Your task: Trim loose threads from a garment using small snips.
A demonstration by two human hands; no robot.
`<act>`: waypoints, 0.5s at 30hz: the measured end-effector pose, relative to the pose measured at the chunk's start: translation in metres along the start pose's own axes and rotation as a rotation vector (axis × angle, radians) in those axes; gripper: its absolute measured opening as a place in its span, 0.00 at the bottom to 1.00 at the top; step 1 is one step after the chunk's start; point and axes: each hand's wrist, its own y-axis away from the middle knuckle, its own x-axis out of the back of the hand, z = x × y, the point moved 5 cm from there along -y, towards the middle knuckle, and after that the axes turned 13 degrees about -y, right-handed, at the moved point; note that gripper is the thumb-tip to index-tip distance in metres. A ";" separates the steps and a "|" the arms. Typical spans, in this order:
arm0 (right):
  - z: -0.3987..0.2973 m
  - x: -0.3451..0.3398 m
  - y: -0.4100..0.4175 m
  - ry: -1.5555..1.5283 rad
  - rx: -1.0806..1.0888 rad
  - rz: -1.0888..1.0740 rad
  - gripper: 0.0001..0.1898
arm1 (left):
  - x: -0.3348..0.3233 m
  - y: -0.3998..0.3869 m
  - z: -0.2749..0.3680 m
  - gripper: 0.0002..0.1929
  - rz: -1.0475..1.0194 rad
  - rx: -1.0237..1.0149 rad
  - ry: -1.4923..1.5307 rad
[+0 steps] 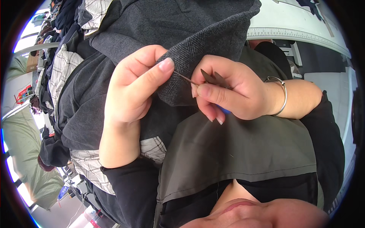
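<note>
My left hand (137,85) pinches the edge of a dark grey herringbone cloth garment (182,62) between thumb and fingers. My right hand (233,85) holds a pair of small thread snips (212,77), dark blades pointing up and left; a bit of blue shows below the palm. Between my two hands runs a thin brownish strand or pin (185,78), one end at my left thumb and the other pinched by my right thumb and forefinger. I cannot tell which it is. The garment's folds hang over my lap, behind both hands.
A white table (285,17) with a ruler scale (279,30) along its edge stands at upper right. Piled garments with checked lining (64,65) crowd my left side. A green cloth cover (28,154) and cables (79,205) lie farther left. I wear a dark olive apron (245,148).
</note>
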 end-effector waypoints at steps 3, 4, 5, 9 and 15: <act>-0.004 0.001 -0.002 0.014 0.032 -0.037 0.05 | -0.002 -0.002 -0.004 0.06 -0.008 0.018 0.025; -0.003 0.003 -0.003 0.022 0.032 -0.040 0.05 | -0.003 -0.003 -0.007 0.07 -0.022 0.025 0.040; -0.003 0.005 -0.003 0.107 0.082 -0.051 0.05 | -0.004 -0.003 -0.007 0.07 -0.022 0.015 0.040; -0.010 0.008 -0.001 0.383 0.215 -0.100 0.04 | -0.005 -0.004 -0.007 0.06 -0.028 -0.001 -0.007; -0.006 0.003 -0.007 0.097 0.143 -0.069 0.05 | -0.006 -0.002 -0.007 0.08 -0.115 -0.061 -0.114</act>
